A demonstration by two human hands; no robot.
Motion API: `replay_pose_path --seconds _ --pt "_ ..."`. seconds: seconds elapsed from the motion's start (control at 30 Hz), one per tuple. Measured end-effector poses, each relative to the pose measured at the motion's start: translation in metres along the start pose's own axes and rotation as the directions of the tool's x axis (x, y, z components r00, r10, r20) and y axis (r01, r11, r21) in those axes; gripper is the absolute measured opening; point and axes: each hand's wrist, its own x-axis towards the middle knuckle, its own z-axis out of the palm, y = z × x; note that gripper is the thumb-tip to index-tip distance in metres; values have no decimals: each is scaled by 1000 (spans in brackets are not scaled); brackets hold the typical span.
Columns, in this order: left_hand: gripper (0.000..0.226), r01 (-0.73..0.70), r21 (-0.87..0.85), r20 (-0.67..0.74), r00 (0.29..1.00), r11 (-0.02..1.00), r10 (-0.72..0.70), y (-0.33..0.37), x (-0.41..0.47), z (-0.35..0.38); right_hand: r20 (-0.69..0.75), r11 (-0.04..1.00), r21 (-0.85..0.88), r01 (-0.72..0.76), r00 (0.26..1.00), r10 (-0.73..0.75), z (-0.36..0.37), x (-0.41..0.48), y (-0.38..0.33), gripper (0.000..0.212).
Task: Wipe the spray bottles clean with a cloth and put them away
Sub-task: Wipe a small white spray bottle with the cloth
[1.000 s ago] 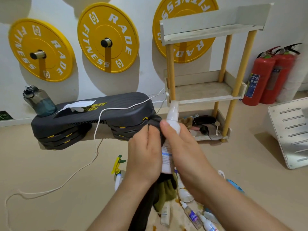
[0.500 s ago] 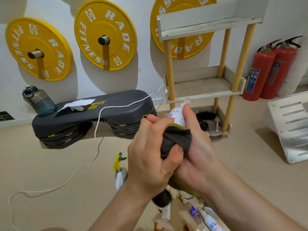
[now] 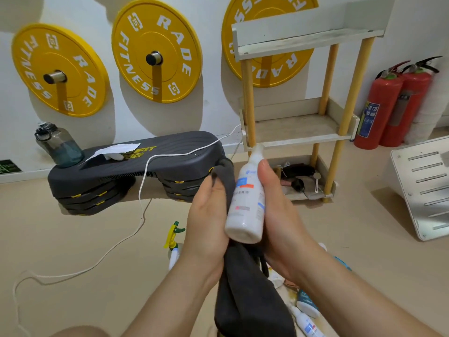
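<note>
A white spray bottle (image 3: 246, 203) with a blue and red label stands nearly upright between my hands at mid-frame. My right hand (image 3: 279, 215) grips it from the right, thumb along its side. My left hand (image 3: 207, 215) holds a dark grey cloth (image 3: 245, 288) against the bottle's left side; the cloth hangs down below both wrists. More small bottles (image 3: 306, 319) lie on the floor at lower right. A spray bottle with a yellow and green trigger (image 3: 173, 242) stands on the floor just left of my left wrist.
A three-tier wooden shelf (image 3: 298, 132) stands against the wall behind the bottle, with small items on its bottom tier. A dark aerobic step (image 3: 136, 164) with a water jug (image 3: 57, 144) and a white cable lies left. Two red fire extinguishers (image 3: 388, 103) stand right, near a white metal panel (image 3: 425, 186).
The cloth was bunched over the bottle's lower body by my left hand half a second ago; now it is drawn to the left side and the bottle's body shows bare and upright.
</note>
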Motion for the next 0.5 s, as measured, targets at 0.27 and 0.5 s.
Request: replay_pose_path --seconds 0.27,0.5 --pt "12 -160 613 16 982 774 190 10 13 -22 77 944 -327 -46 994 75 -3 7 5 61" --pt "16 -309 614 116 946 726 304 7 16 -30 -74 742 -627 239 929 -362 -9 23 7 54"
